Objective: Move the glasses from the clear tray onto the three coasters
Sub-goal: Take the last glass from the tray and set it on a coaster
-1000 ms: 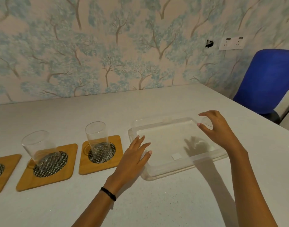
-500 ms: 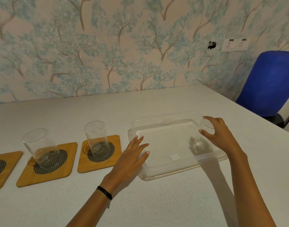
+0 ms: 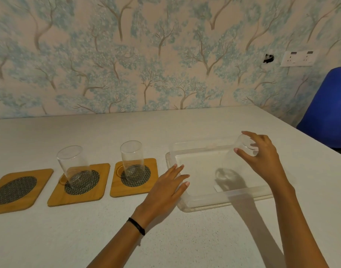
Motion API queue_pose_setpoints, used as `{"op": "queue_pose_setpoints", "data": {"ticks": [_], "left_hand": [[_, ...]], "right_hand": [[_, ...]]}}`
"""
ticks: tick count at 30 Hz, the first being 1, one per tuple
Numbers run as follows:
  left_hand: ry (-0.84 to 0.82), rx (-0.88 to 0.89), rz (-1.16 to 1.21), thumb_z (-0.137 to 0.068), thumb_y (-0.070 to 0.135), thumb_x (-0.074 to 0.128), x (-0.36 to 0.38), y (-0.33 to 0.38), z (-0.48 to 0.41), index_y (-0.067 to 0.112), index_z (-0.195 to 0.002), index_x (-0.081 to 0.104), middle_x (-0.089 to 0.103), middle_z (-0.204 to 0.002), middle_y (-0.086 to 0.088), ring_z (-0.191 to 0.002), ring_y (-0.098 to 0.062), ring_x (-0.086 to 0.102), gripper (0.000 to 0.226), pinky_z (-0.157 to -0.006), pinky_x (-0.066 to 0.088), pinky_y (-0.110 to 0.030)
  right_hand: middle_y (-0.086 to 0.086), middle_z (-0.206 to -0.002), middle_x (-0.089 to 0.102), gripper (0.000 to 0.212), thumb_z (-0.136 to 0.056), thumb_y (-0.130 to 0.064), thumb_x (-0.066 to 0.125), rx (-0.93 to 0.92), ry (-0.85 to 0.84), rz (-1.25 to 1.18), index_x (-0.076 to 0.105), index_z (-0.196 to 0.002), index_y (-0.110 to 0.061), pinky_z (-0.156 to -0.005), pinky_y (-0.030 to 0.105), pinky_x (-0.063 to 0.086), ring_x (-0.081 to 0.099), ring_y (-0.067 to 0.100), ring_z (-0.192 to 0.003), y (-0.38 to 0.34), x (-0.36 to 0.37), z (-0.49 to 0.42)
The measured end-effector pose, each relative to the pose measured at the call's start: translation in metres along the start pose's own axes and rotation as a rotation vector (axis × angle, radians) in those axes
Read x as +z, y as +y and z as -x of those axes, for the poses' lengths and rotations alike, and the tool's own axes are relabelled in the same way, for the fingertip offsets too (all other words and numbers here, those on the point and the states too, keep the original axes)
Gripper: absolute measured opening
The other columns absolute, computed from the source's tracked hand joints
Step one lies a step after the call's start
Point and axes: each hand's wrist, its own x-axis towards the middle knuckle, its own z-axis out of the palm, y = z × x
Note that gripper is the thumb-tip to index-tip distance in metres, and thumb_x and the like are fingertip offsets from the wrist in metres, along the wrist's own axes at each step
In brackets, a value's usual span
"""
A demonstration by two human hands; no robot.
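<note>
Three wooden coasters with dark mesh centres lie in a row left of the clear tray (image 3: pixel 225 200). A glass (image 3: pixel 132 161) stands on the right coaster (image 3: pixel 152 165), and another glass (image 3: pixel 74 167) stands on the middle coaster (image 3: pixel 102 169). The left coaster (image 3: pixel 17 190) carries nothing. My right hand (image 3: pixel 262 157) grips the rim of a third clear glass (image 3: pixel 231 163) and holds it over the tray's right half. My left hand (image 3: pixel 165 192) rests flat, fingers apart, on the tray's left edge.
The white table (image 3: pixel 127 238) meets a tree-patterned wall at the back. A blue chair (image 3: pixel 328 109) stands past the table's right edge. A white socket plate (image 3: pixel 299 58) is on the wall.
My right hand has closed on the third glass and raised it above the tray floor, moving slightly left. My left hand stays on the tray's left edge.
</note>
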Motion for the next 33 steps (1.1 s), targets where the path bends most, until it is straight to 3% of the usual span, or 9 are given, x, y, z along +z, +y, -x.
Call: {"op": "queue_pose_setpoints", "data": {"ticks": [6, 11, 13, 16, 19, 23, 27, 31, 33], "left_hand": [[0.007, 0.017, 0.003, -0.091, 0.056, 0.019, -0.015, -0.003, 0.019, 0.036, -0.136, 0.041, 0.028, -0.153, 0.013, -0.138, -0.001, 0.023, 0.054, -0.107, 0.018, -0.02], [0.023, -0.026, -0.006, -0.094, 0.052, 0.025, -0.039, -0.02, 0.046, 0.033, -0.132, 0.048, 0.045, -0.144, 0.011, -0.133, -0.004, 0.035, 0.048, -0.108, 0.026, -0.024], [0.046, -0.016, -0.028, -0.097, 0.045, 0.031, -0.051, -0.031, 0.059, 0.028, -0.127, 0.054, 0.053, -0.137, 0.009, -0.126, -0.005, 0.043, 0.041, -0.102, 0.032, -0.022], [0.075, -0.028, -0.016, -0.098, 0.039, 0.035, -0.068, -0.049, 0.079, 0.023, -0.119, 0.06, 0.062, -0.124, 0.008, -0.114, -0.005, 0.053, 0.037, -0.093, 0.041, -0.022], [0.101, -0.066, -0.011, -0.097, 0.043, 0.034, -0.083, -0.071, 0.101, 0.025, -0.117, 0.061, 0.063, -0.121, 0.011, -0.11, 0.0, 0.053, 0.038, -0.089, 0.039, -0.014], [0.16, -0.11, -0.035, -0.094, 0.049, 0.032, -0.104, -0.099, 0.13, 0.026, -0.116, 0.062, 0.064, -0.12, 0.011, -0.108, 0.003, 0.052, 0.044, -0.084, 0.03, 0.001], [0.199, -0.169, -0.037, -0.095, 0.043, 0.039, -0.124, -0.128, 0.157, 0.028, -0.115, 0.063, 0.064, -0.119, 0.013, -0.108, 0.005, 0.052, 0.034, -0.086, 0.033, -0.001], [0.229, -0.238, -0.052, -0.094, 0.044, 0.04, -0.147, -0.156, 0.183, 0.03, -0.118, 0.06, 0.062, -0.122, 0.014, -0.11, 0.005, 0.05, 0.034, -0.088, 0.035, -0.005], [0.239, -0.255, -0.063, -0.095, 0.042, 0.041, -0.158, -0.171, 0.194, 0.03, -0.119, 0.06, 0.062, -0.122, 0.013, -0.111, 0.004, 0.051, 0.033, -0.089, 0.035, -0.007]], "right_hand": [[0.001, -0.118, 0.054, 0.053, -0.075, -0.041, 0.07, -0.096, -0.078, -0.106, 0.052, -0.124, -0.038, -0.087, 0.035, 0.049, 0.056, 0.015, -0.1, -0.045, 0.009, 0.005], [-0.005, -0.109, 0.056, 0.051, -0.072, -0.045, 0.071, -0.171, -0.18, -0.136, 0.054, -0.121, -0.04, -0.077, 0.022, 0.045, 0.057, 0.011, -0.096, -0.084, 0.024, 0.014], [-0.005, -0.108, 0.058, 0.051, -0.071, -0.047, 0.071, -0.197, -0.224, -0.15, 0.055, -0.119, -0.042, -0.071, 0.016, 0.044, 0.057, 0.009, -0.094, -0.1, 0.033, 0.019], [-0.004, -0.109, 0.058, 0.055, -0.067, -0.054, 0.068, -0.225, -0.292, -0.192, 0.056, -0.118, -0.042, -0.07, 0.019, 0.049, 0.057, 0.007, -0.095, -0.126, 0.047, 0.029], [-0.005, -0.11, 0.058, 0.059, -0.063, -0.06, 0.065, -0.271, -0.359, -0.218, 0.055, -0.118, -0.041, -0.073, 0.021, 0.05, 0.058, 0.009, -0.098, -0.152, 0.065, 0.038], [-0.007, -0.114, 0.057, 0.052, -0.069, -0.047, 0.073, -0.311, -0.451, -0.257, 0.055, -0.117, -0.042, -0.078, 0.029, 0.054, 0.058, 0.008, -0.102, -0.184, 0.097, 0.047], [-0.01, -0.114, 0.056, 0.049, -0.068, -0.046, 0.074, -0.353, -0.512, -0.317, 0.053, -0.112, -0.049, -0.079, 0.029, 0.053, 0.058, 0.005, -0.101, -0.217, 0.123, 0.056], [-0.015, -0.112, 0.053, 0.057, -0.06, -0.065, 0.065, -0.397, -0.551, -0.347, 0.053, -0.113, -0.049, -0.076, 0.022, 0.051, 0.056, -0.004, -0.097, -0.25, 0.147, 0.062], [-0.017, -0.11, 0.052, 0.056, -0.063, -0.062, 0.067, -0.417, -0.567, -0.343, 0.053, -0.115, -0.047, -0.075, 0.022, 0.051, 0.056, -0.004, -0.097, -0.264, 0.16, 0.065]]}}
